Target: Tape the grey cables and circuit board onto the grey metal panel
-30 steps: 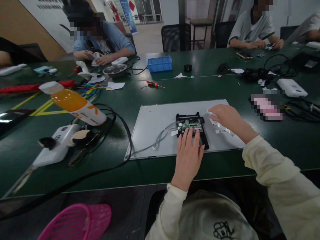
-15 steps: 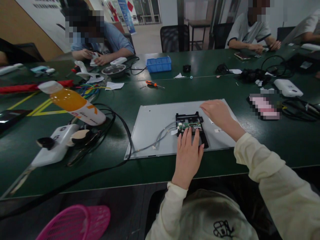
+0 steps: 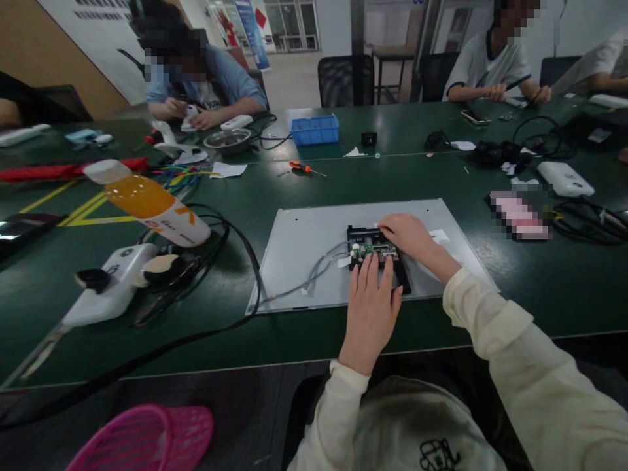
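Observation:
A black plastic frame (image 3: 404, 279) with a green circuit board (image 3: 362, 250) in it lies on a flat light-grey panel (image 3: 289, 248) in front of me. My left hand (image 3: 369, 304) rests over the near edge of the frame, its fingers stretched out and somewhat apart. At the frame's far right part is my right hand (image 3: 408, 235), fingers drawn together and pointing left; whatever they pinch, if anything, is hidden. Thin grey cables (image 3: 321, 263) run from the board's left side across the panel. A small white tag (image 3: 344, 261) shows beside the board.
Left of the panel are a tilted juice bottle (image 3: 147, 203), a white power strip (image 3: 105, 288) and a black cable (image 3: 245, 242). Beyond lie an orange screwdriver (image 3: 305, 168) and a blue basket (image 3: 314, 129). Rightward is a pink phone (image 3: 519, 214). Other people sit across the table.
My right hand has come down and left from above the panel's right part to the frame's far right side. My left hand stays on the frame. The view has shifted slightly.

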Available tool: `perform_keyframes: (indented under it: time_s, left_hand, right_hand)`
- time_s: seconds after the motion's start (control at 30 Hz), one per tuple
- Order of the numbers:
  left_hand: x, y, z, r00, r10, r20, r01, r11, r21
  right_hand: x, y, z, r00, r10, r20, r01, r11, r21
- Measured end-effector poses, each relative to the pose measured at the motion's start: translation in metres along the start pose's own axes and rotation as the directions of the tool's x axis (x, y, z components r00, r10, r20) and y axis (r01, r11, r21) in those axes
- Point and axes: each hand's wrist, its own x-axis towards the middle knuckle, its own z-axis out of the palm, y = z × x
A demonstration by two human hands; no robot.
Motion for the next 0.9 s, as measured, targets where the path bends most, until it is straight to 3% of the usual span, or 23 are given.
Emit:
perform_keyframes:
  time_s: [0.17, 0.33, 0.5, 0.7, 0.9]
  left_hand:
    - [0.0, 0.0, 0.0, 1.0, -0.001, -0.012, 0.001, 1.0, 0.013]
    - [0.0, 0.0, 0.0, 1.0, 0.006, -0.022, -0.006, 1.0, -0.001]
    - [-0.001, 0.0, -0.001, 1.0, 0.01, -0.022, -0.01, 1.0, 0.0]
    - [-0.001, 0.0, -0.002, 1.0, -0.004, -0.015, 0.003, 1.0, -0.025]
    - [-0.002, 0.001, -0.003, 0.999, -0.023, -0.032, 0.021, 0.998, -0.059]
  right_hand:
    - [-0.001, -0.003, -0.003, 1.0, -0.009, -0.024, 0.01, 0.998, 0.06]
    - [-0.014, 0.0, -0.023, 0.994, 0.021, -0.104, -0.004, 0.987, 0.163]
    - [-0.067, 0.019, -0.035, 0.949, 0.235, -0.212, -0.201, 0.965, 0.168]
    - [-0.139, 0.035, -0.019, 0.835, 0.484, -0.26, -0.477, 0.874, 0.095]
    - [-0.156, 0.026, -0.013, 0.813, 0.551, -0.188, -0.544, 0.834, 0.092]
